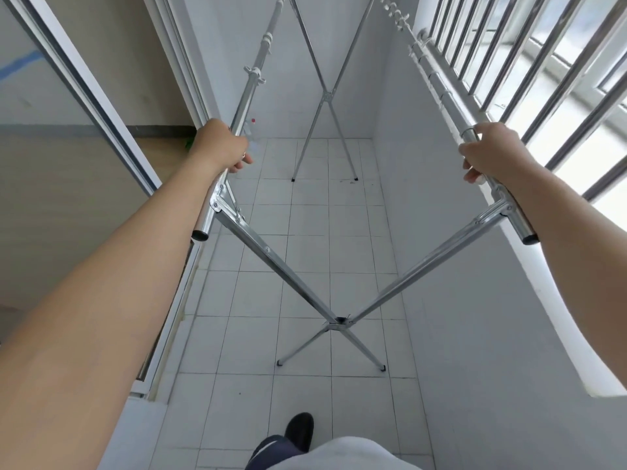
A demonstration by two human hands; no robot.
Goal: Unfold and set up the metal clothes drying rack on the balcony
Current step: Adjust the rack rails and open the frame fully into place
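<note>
The narrow balcony floor [307, 232] of pale tiles runs away between a sliding door [84, 106] on the left and a barred window [543, 72] on the right; the top of the window is cut off by the frame, and so are the far ends of the rails. The metal drying rack [268, 249] fills the space, spread wide open; its near legs cross in an X low at the centre, feet planted on the tiles, and a second X stands at the far end. The left rail [252, 79] carries white plastic clips, the right rail [437, 79] runs just beside the bars. The left hand [220, 145] is wrapped tight round the left rail just above the corner bracket; the right hand [490, 152] is closed round the right rail likewise, fingertips hidden behind the tube. A dark shoe [298, 430] pokes in at the bottom edge; a small red thing by the far wall is too blurred to name.
</note>
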